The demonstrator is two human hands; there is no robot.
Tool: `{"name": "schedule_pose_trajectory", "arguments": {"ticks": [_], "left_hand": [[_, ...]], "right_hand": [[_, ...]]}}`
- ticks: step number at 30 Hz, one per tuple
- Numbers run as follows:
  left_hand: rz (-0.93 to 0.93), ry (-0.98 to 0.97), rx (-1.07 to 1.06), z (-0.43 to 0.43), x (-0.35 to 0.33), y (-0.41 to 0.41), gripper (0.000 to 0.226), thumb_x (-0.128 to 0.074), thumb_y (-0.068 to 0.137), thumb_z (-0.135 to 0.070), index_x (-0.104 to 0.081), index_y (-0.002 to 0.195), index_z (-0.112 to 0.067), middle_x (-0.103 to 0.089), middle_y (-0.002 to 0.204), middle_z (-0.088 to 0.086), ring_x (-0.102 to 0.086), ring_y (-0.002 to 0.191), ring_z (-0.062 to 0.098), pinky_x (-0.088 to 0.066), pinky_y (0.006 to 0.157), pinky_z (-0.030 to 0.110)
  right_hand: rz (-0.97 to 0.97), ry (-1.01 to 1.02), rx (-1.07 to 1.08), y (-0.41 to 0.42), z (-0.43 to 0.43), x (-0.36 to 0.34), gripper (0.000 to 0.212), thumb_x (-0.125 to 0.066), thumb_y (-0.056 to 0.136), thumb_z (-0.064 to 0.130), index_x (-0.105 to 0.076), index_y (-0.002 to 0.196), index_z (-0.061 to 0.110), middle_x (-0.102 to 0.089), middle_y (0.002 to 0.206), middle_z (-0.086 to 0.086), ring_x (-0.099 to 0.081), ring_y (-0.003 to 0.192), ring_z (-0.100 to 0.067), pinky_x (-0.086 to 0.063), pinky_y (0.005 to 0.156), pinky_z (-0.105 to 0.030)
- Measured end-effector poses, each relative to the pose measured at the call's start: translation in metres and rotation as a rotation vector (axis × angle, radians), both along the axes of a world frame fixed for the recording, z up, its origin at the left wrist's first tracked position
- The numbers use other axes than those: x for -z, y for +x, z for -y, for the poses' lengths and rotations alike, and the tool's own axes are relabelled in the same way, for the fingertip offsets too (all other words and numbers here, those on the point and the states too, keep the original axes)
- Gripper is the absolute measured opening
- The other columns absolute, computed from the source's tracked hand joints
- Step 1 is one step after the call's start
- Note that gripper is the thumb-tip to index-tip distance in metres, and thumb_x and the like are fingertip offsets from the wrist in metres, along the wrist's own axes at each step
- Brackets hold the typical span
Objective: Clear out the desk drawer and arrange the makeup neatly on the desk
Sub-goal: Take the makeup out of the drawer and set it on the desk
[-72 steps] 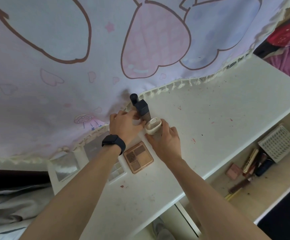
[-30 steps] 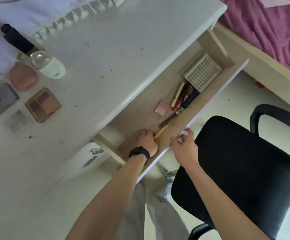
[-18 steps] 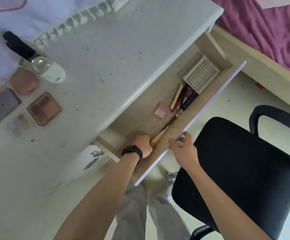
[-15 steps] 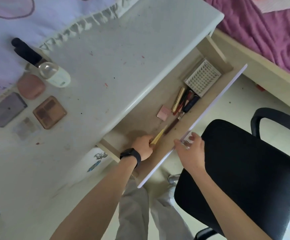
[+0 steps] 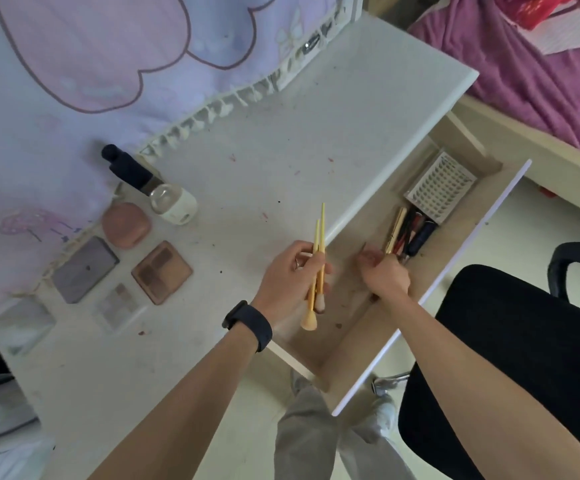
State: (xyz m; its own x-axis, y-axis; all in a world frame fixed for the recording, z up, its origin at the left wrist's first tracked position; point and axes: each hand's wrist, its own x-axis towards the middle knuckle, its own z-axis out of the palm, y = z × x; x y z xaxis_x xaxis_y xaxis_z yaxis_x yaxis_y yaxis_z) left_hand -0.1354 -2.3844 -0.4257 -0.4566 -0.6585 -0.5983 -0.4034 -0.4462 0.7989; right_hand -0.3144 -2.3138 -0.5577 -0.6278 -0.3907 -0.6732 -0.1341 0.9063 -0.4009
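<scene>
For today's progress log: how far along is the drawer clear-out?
Done: palettes, pink compact and bottles lined up on the desk. In hand: left hand grips two gold brushes; right hand is inside the drawer. Left: stick cosmetics beside the white basket.

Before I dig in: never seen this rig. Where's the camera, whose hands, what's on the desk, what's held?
No machine here: a person works bare-handed. The one picture comes from a wide-angle camera on their head, looking down. The left hand, with the wristband, grips two gold-handled makeup brushes above the desk edge. The right hand is inside the open drawer beside a cluster of makeup sticks; whether it holds anything is unclear. A white basket sits at the drawer's far end. On the desk lie a dark bottle, a white jar, a pink compact, a brown palette and a grey case.
</scene>
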Motion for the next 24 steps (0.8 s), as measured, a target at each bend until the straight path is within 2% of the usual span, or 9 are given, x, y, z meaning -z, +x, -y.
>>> {"name": "schedule_pose_trajectory", "arguments": {"ticks": [3,7,10,12,14,16,18,20,24], "left_hand": [[0.018,0.02,-0.038,0.012,-0.004,0.016,0.014,-0.056,0.101,-0.02,-0.059,0.109,-0.008,-0.073,0.094,0.011,-0.072,0.075,0.033,-0.06,0.072,0.057],[0.037,0.066,-0.126,0.021,-0.006,0.034,0.023,-0.056,0.102,-0.017,-0.056,0.117,0.0,-0.071,0.095,0.015,-0.069,0.073,0.032,-0.059,0.072,0.055],[0.014,0.102,-0.174,0.022,-0.01,0.044,0.022,-0.056,0.101,-0.016,-0.056,0.117,0.0,-0.07,0.098,0.018,-0.069,0.073,0.032,-0.06,0.064,0.055],[-0.027,0.094,-0.202,0.022,-0.013,0.056,0.019,-0.056,0.102,-0.015,-0.059,0.118,-0.004,-0.071,0.101,0.018,-0.07,0.073,0.031,-0.061,0.058,0.048],[-0.065,0.063,-0.245,0.023,-0.018,0.074,0.021,-0.056,0.101,-0.015,-0.061,0.122,-0.015,-0.073,0.101,0.016,-0.073,0.075,0.032,-0.061,0.062,0.042],[-0.093,0.051,-0.304,0.022,-0.023,0.097,0.024,-0.058,0.101,-0.016,-0.063,0.123,-0.023,-0.074,0.098,0.013,-0.073,0.078,0.035,-0.061,0.067,0.041],[-0.111,0.044,-0.387,0.02,-0.029,0.127,0.022,-0.06,0.099,-0.018,-0.066,0.12,-0.024,-0.075,0.098,0.012,-0.073,0.08,0.037,-0.06,0.066,0.04],[-0.095,0.02,-0.475,0.019,-0.034,0.16,0.019,-0.06,0.099,-0.022,-0.065,0.117,-0.022,-0.075,0.1,0.012,-0.073,0.082,0.038,-0.059,0.066,0.039],[-0.028,-0.053,-0.684,0.02,-0.047,0.233,0.016,-0.057,0.1,-0.029,-0.063,0.112,-0.02,-0.075,0.101,0.011,-0.074,0.082,0.04,-0.061,0.071,0.047]], "right_hand": [[-0.008,0.059,0.056,0.002,0.014,0.014,0.082,-0.053,0.095,0.06,-0.034,0.148,0.0,-0.045,0.146,-0.026,-0.052,0.127,-0.044,-0.048,0.101,-0.045],[-0.058,0.064,0.047,0.003,0.021,0.015,0.085,-0.062,0.09,0.052,-0.031,0.147,-0.003,-0.05,0.141,-0.026,-0.054,0.125,-0.044,-0.05,0.098,-0.045],[-0.014,0.024,0.132,0.008,0.019,-0.005,0.097,-0.069,0.082,0.058,-0.031,0.148,-0.001,-0.052,0.141,-0.023,-0.053,0.125,-0.04,-0.047,0.092,-0.039],[0.03,-0.112,0.241,0.015,0.011,-0.03,0.078,-0.068,0.078,0.058,-0.046,0.135,0.009,-0.062,0.127,-0.012,-0.059,0.113,-0.033,-0.043,0.083,-0.032],[0.051,-0.302,0.296,0.03,-0.002,-0.062,0.057,-0.067,0.073,0.056,-0.052,0.118,0.024,-0.066,0.107,0.007,-0.062,0.104,-0.022,-0.046,0.083,-0.034],[0.063,-0.493,0.274,0.052,-0.019,-0.096,0.047,-0.067,0.071,0.056,-0.055,0.111,0.034,-0.067,0.099,0.015,-0.066,0.099,-0.012,-0.053,0.086,-0.037],[0.1,-0.632,0.129,0.086,-0.026,-0.127,0.036,-0.067,0.077,0.058,-0.059,0.108,0.043,-0.069,0.1,0.019,-0.067,0.091,-0.001,-0.053,0.078,-0.025],[0.122,-0.668,-0.076,0.122,-0.019,-0.145,0.03,-0.067,0.083,0.06,-0.061,0.107,0.043,-0.069,0.1,0.022,-0.066,0.088,0.001,-0.05,0.07,-0.017],[0.101,-0.716,-0.64,0.196,0.018,-0.146,0.044,-0.078,0.081,0.033,-0.063,0.122,0.03,-0.065,0.111,0.015,-0.061,0.099,-0.005,-0.048,0.082,-0.022]]}}
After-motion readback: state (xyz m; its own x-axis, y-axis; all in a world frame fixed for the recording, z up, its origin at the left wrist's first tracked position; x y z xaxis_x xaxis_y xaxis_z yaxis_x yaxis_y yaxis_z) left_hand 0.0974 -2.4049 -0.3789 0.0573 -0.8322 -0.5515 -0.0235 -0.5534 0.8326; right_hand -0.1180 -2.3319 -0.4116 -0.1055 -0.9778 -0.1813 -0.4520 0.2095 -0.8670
